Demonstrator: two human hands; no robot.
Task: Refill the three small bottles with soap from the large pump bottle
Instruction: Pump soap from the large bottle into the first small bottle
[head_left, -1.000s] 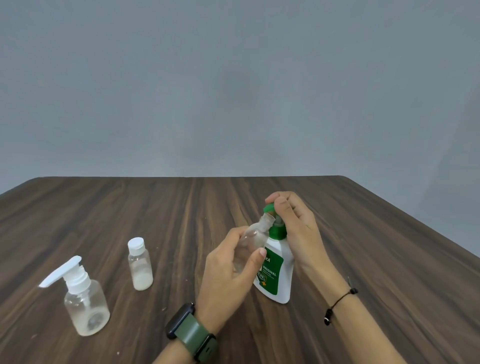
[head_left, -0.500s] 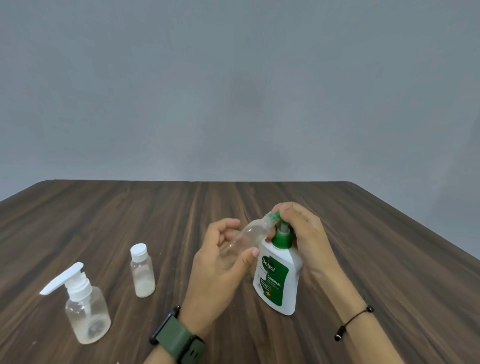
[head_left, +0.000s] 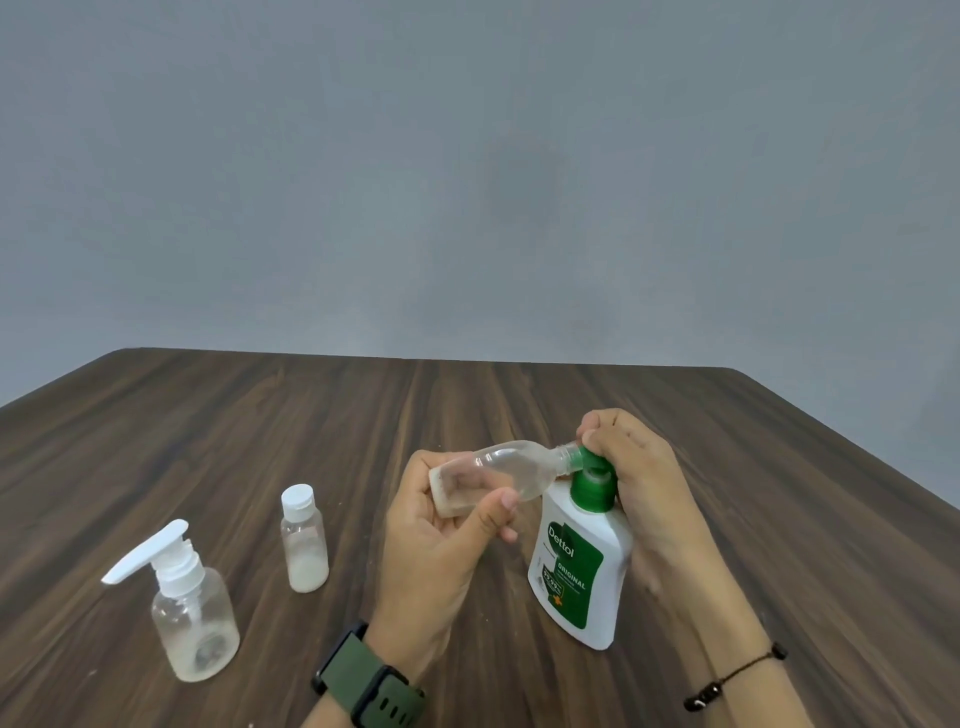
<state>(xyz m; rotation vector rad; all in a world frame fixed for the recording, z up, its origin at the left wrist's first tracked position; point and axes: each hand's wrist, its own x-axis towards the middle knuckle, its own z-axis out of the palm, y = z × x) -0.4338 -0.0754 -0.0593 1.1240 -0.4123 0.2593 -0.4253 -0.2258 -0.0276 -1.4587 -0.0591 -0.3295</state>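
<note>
The large white pump bottle (head_left: 579, 566) with a green label and green pump stands on the table at centre right. My right hand (head_left: 636, 478) curls over its green pump head from the right. My left hand (head_left: 441, 540) pinches a small clear bottle (head_left: 498, 473) by its base, tilted almost flat, its open neck at the pump's spout. A second small bottle (head_left: 304, 540) with a white cap stands upright to the left, with some white soap at its bottom. A small round clear bottle (head_left: 195, 618) with a white pump stands at the far left.
The dark wooden table (head_left: 519, 405) ends at a far edge before a plain grey wall, and its right edge runs diagonally. A green watch sits on my left wrist and a black cord bracelet on my right wrist.
The held small bottle has tilted flatter, its neck staying at the spout. The view has shifted slightly, so everything sits lower and to the right.
</note>
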